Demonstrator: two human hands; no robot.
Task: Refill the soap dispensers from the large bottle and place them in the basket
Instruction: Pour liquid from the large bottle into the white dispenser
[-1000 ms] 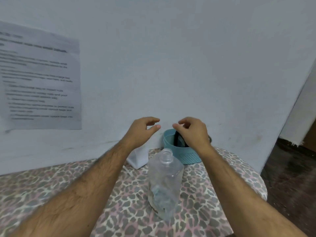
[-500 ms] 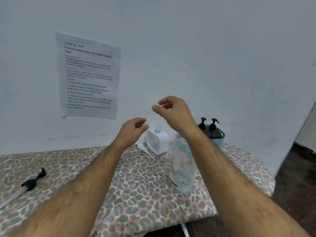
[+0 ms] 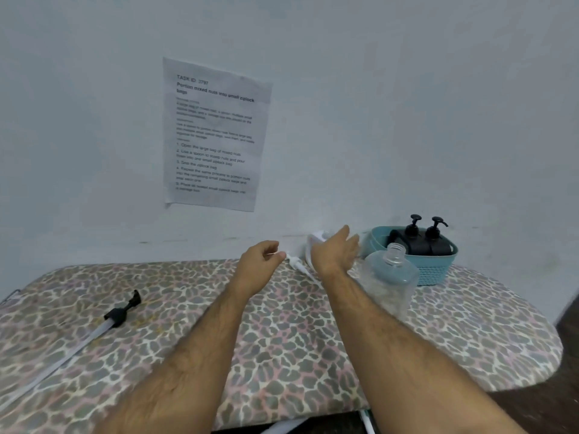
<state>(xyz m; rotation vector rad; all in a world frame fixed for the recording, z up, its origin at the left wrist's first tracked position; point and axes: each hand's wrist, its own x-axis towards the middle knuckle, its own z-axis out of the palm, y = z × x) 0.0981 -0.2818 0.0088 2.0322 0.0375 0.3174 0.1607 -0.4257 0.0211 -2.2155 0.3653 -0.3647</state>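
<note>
One black pump head [image 3: 122, 312] with a long clear tube lies near the left edge of the leopard-print board [image 3: 282, 346], tube running off toward the near-left corner. Untouched, well apart from both hands.

Left hand [image 3: 257, 268] hovers over the far middle of the board, fingers loosely curled, thumb and forefinger close together; whether they pinch anything cannot be told. Just beyond its fingertips lies one white pump head [image 3: 294, 264] on the board by the far edge, small gap between fingertip and pump, contact unclear.

Right hand [image 3: 336, 252] is raised just right of that, fingers straight and slightly spread, holding nothing. Directly behind it stands one white dispenser [image 3: 315, 241] at the far edge against the wall, mostly hidden by the palm; touching or not cannot be told.

One large clear bottle [image 3: 390, 283] stands upright right of the right wrist, cap off, neck open, apart from the fingers.

One teal basket [image 3: 435, 266] sits at the far-right corner of the board, just behind the large bottle. Inside: two black dispensers [image 3: 421, 241], upright, side by side, pumps on.

One printed sheet [image 3: 214, 136] is stuck on the wall above the board.
</note>
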